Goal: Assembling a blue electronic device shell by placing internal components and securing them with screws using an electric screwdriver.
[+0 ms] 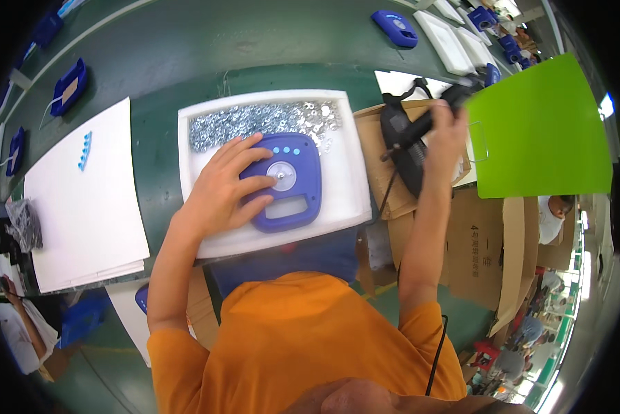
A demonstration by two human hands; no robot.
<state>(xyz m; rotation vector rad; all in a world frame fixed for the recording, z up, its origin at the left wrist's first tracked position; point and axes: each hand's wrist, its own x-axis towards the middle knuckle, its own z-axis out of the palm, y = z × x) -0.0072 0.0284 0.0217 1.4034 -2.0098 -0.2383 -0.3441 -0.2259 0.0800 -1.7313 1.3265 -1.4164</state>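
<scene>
My left hand [228, 181] lies with spread fingers on a blue plastic casing [311, 165], its fingertips near the clear round disc [281, 176] in the casing's middle. A row of light-blue dots runs above the disc, and a rectangular cutout sits below it. The casing rests in a white foam tray [344, 200], in front of a heap of small shiny metal parts [255, 119]. At the right, my right hand [446, 134] is closed around a black electric screwdriver [420, 127], blurred by motion. The tool is over a black holder [395, 127].
Cardboard boxes [472, 241] stand at the right below a bright green sheet [537, 131]. White sheets [89, 200] with small blue pieces [84, 152] lie to the left. More blue casings [395, 29] sit on the green surface beyond. Other people are at the far right and left edges.
</scene>
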